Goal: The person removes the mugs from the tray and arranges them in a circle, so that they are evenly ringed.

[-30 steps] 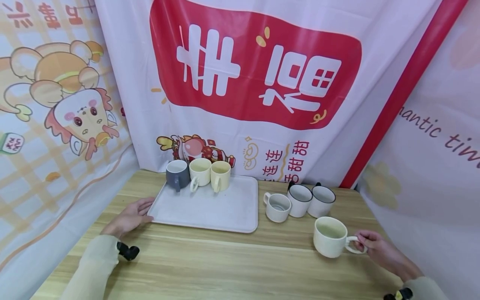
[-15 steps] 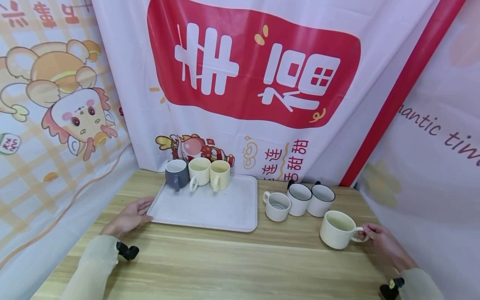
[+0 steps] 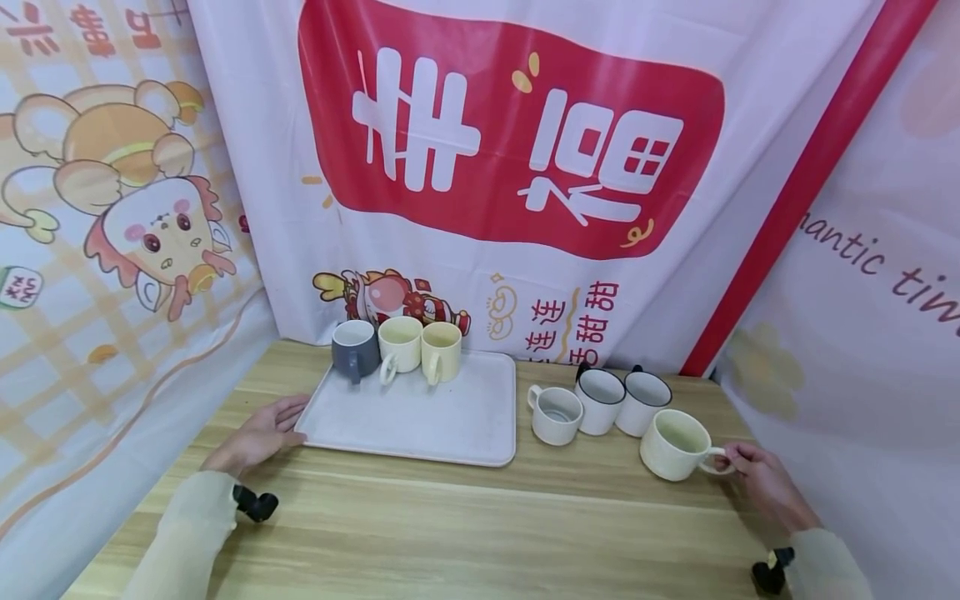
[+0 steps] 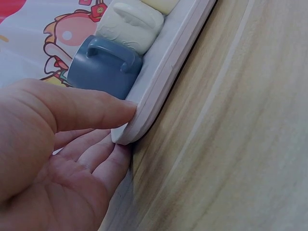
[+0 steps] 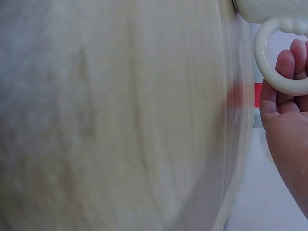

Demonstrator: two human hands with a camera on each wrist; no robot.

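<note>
My right hand (image 3: pixel 763 477) holds a cream mug (image 3: pixel 673 446) by its ring-shaped handle (image 5: pixel 263 53), with fingers through the loop in the right wrist view. The mug is upright at the right of the table, close in front of the white mugs. At the left, my left hand (image 3: pixel 258 433) pinches the near-left corner of a white tray (image 3: pixel 420 425), thumb on the rim and fingers against its outer side. Along the tray's back stand a dark blue-grey mug (image 4: pixel 103 67), a cream mug (image 3: pixel 400 343) and a pale yellow mug (image 3: pixel 441 352), handles facing me.
Right of the tray stand a small white cup (image 3: pixel 557 417) and two white mugs with dark rims, one (image 3: pixel 599 402) beside the other (image 3: pixel 642 402). All rest on a wooden table (image 3: pixel 450 533). Printed cloths (image 3: pixel 247 150) hang behind and at both sides.
My right hand has carried the cream mug a little right and back, closer to the white mugs. The left hand and the tray have stayed put.
</note>
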